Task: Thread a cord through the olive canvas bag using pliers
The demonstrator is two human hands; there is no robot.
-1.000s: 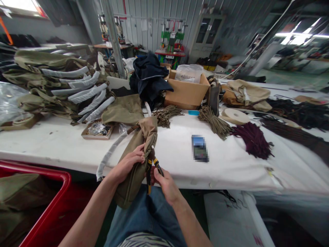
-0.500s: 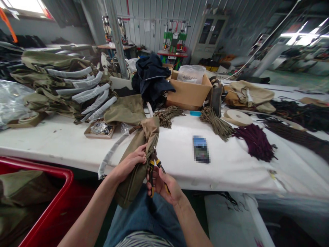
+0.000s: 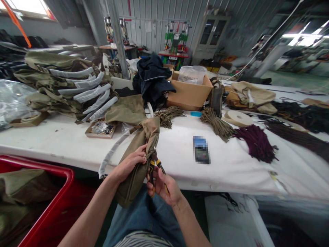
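Note:
An olive fabric bag [image 3: 133, 175] hangs over the table's front edge onto my lap, its handle [image 3: 113, 149] wrapped in pale protective film. My left hand [image 3: 132, 161] is closed on the bag near its upper edge. In my right hand [image 3: 164, 185] are pliers [image 3: 154, 168] with black and yellow handles, held with the handles spread apart. The plier jaws touch the bag's right side, just beside my left fingertips. What lies between the jaws is too small to make out.
A red bin [image 3: 66, 178] with olive fabric stands at lower left. On the white table [image 3: 177, 175] are a small box of hardware [image 3: 100, 128], stacked bags [image 3: 56, 82], a cardboard box [image 3: 189, 92], cord bundles [image 3: 217, 125], purple cords [image 3: 254, 144] and a pixelated object [image 3: 202, 150].
Both hands, the bag and the pliers keep nearly the same position. The view has shifted very slightly.

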